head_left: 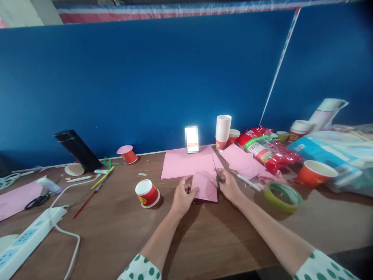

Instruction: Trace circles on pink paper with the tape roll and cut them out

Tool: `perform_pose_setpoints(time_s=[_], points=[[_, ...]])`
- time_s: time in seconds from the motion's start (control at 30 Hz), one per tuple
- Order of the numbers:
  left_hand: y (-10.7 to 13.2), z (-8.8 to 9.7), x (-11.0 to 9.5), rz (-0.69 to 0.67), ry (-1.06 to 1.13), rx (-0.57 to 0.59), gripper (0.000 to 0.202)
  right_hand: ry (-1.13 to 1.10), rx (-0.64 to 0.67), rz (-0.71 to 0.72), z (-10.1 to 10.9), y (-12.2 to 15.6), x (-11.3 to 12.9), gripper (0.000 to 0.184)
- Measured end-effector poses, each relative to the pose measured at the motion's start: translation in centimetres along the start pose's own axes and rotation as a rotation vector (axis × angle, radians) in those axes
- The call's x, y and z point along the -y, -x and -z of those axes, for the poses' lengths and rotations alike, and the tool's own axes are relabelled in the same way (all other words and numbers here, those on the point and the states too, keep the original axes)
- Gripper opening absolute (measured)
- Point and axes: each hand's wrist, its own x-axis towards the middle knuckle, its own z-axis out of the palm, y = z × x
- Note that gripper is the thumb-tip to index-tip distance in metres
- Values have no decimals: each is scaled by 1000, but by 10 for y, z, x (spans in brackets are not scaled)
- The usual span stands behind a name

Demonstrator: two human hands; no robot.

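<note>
From where I stand, the person's left hand (183, 196) has the pink square (203, 186) pinched near its left edge, thumb on top and fingers curled close by. The square sits low over the surface (204, 243), just in front of a larger pink sheet (180, 164), and I can make out a round outline drawn on it. The right hand (229, 186) is closed round a slim dark tool, scissors (217, 181) by the look of them, upright against the square's right edge; how the fingers sit in the handles I can't see.

I'd judge the square to be thin card or stout paper: next to no weight, stiff enough to keep flat from one side, yet quick to crease or tear if squeezed hard. It shouldn't slip much in dry fingers. The best hold, to my mind, is a light pinch at the margin, outside the outline and away from the blades, much as the left hand has it. The scissors would be the heavier, rigid piece, best taken by the handles.

A red cup (148, 193) stands left of the left hand, and a roll of tape (269, 196) lies beyond the right wrist.
</note>
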Motion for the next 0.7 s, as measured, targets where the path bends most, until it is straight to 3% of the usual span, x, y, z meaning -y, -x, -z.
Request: perform_pose_setpoints(time_s=[0.7], points=[[0, 1, 3, -32, -22, -12, 52, -52, -3, 73, -2, -3, -7, 39]])
